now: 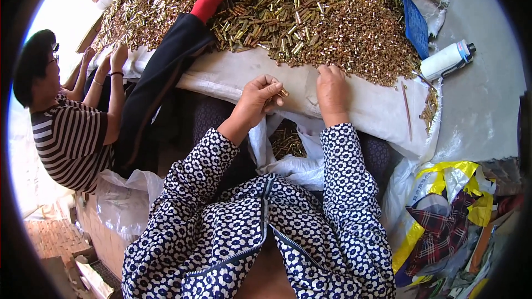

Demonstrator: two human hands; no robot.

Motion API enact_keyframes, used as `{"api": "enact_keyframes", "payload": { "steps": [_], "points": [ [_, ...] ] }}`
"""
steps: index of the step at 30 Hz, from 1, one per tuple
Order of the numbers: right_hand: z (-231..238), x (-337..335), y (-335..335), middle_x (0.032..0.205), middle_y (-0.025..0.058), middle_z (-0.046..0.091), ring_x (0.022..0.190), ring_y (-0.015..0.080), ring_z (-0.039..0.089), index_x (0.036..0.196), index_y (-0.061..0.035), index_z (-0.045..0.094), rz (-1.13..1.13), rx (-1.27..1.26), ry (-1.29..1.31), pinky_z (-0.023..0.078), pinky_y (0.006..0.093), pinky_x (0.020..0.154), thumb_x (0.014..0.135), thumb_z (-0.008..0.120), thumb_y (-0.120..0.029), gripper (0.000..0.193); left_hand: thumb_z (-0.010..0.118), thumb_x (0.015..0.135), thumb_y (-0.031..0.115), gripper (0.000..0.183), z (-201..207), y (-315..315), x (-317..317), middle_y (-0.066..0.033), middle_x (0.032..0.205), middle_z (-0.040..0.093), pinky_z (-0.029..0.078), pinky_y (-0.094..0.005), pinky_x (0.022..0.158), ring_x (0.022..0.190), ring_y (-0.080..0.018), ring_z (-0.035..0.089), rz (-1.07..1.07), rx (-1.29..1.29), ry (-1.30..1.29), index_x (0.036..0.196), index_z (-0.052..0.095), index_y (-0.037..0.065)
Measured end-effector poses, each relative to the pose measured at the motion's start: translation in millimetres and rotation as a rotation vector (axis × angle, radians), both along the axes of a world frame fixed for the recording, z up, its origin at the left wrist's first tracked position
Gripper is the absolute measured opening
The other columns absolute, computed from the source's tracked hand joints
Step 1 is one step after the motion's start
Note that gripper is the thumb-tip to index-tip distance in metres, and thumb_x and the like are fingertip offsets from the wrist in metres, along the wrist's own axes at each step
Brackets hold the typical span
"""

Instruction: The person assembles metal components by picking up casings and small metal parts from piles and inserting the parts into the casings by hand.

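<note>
Left hand: the left hand [256, 101] is curling tight, pinching a few brass tubes [281, 93] at its fingertips.
Right hand: the right hand [332, 91] is lying flat, fingers narrow, touching the brass pile [310, 16] at its 6 o'clock edge.
Surface: the white cloth [233, 75] is carrying the pile.
Bag: the white bag [288, 143], at 6 o'clock of the hands, is holding more tubes.
Neighbour: a striped-shirted person [69, 133] at 9 o'clock is reaching into the pile.

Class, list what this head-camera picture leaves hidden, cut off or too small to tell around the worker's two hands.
1. Left hand: its curled fingers hide all but the tips of the small brass tubes it holds.
2. Right hand: lies palm down, hiding anything under it.
3. Brass pile: single pieces too small to tell apart; cut off at the top edge.
4. White bag: contents mostly hidden by its folds.
</note>
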State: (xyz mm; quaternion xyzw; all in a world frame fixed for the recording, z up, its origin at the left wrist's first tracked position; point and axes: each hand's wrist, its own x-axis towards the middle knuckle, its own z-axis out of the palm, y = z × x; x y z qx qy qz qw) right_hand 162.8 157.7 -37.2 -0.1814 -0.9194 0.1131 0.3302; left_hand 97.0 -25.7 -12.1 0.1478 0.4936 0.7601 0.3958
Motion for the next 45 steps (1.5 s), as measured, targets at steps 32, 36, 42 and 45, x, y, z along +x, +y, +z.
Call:
{"api": "enact_keyframes", "payload": {
  "steps": [32, 36, 42, 45],
  "points": [
    [7, 13, -4, 0.084, 0.0099, 0.058, 0.08, 0.0251, 0.055, 0.087, -0.0039, 0.059, 0.022, -0.013, 0.012, 0.047, 0.034, 0.073, 0.073, 0.054, 0.0, 0.016, 0.058, 0.079, -0.003, 0.011, 20, -22, -17, 0.0002, 0.077, 0.055, 0.037, -0.0162, 0.049, 0.058, -0.0023, 0.044, 0.251, -0.073, 0.514, 0.088, 0.054, 0.001],
    [7, 16, -4, 0.085, 0.0101, 0.058, 0.082, 0.0245, 0.055, 0.084, -0.0039, 0.058, -0.001, -0.033, -0.039, 0.047, 0.0343, 0.072, 0.074, 0.055, -0.001, 0.011, 0.058, 0.076, -0.007, 0.018, 67, -38, 3, -0.0089, 0.085, 0.059, 0.044, -0.0215, 0.052, 0.06, -0.0114, 0.054, 0.548, 0.048, 1.038, 0.092, 0.054, 0.0],
    [8, 12, -8, 0.084, 0.0112, 0.058, 0.081, 0.0269, 0.055, 0.083, -0.0028, 0.058, 0.008, -0.074, 0.001, 0.046, 0.0353, 0.073, 0.074, 0.054, -0.002, 0.01, 0.053, 0.078, 0.01, 0.012, -8, -19, -46, -0.0103, 0.089, 0.057, 0.048, -0.0376, 0.062, 0.071, -0.0309, 0.058, 0.162, -0.792, 1.483, 0.088, 0.058, 0.006],
    [12, 15, -8, 0.085, 0.0107, 0.059, 0.084, 0.0246, 0.056, 0.081, -0.0031, 0.056, -0.001, -0.038, -0.02, 0.047, 0.0337, 0.073, 0.075, 0.056, -0.003, 0.006, 0.056, 0.077, 0.011, 0.012, -12, -16, -47, -0.0092, 0.089, 0.057, 0.047, -0.0371, 0.065, 0.074, -0.0295, 0.058, 0.166, -0.774, 1.43, 0.087, 0.06, 0.007]
  ]
}}
